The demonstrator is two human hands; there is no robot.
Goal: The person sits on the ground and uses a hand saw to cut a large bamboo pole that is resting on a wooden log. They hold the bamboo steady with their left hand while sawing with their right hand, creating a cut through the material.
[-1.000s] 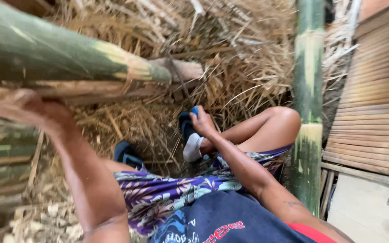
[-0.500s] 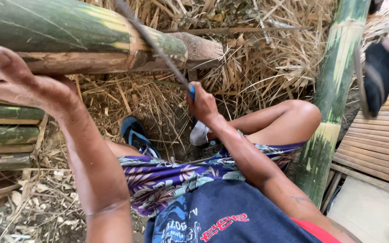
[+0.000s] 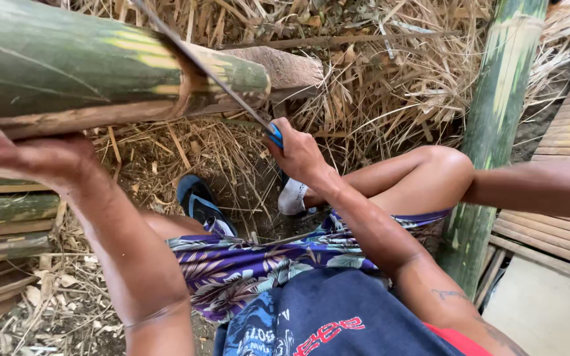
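The long blade (image 3: pixel 199 69) lies slanted across the top of the thick green bamboo pole (image 3: pixel 100 66), near its cut end, and the main risk, as I judge it, is the edge skidding off the smooth rounded skin instead of biting: the pole is curved and glossy, and a glancing stroke could run down toward the bare knee (image 3: pixel 440 165) or the blue sandal (image 3: pixel 199 201) on the straw-covered ground beneath. A second risk is the pole rolling or dropping, since it seems to be steadied only from below at the near side. The right hand (image 3: pixel 298 155) is closed in a full fist around the blue handle (image 3: pixel 275 135), below the pole's cut end. The left hand (image 3: pixel 31 155) is pressed up against the underside of the pole at the left edge of the view, fingers fairly spread and flat (how firmly it grips I cannot tell, the fingertips being blurred). Another person's forearm (image 3: pixel 529 191) reaches in from the right edge, beside an upright green bamboo post (image 3: pixel 496 125), well apart from the blade.
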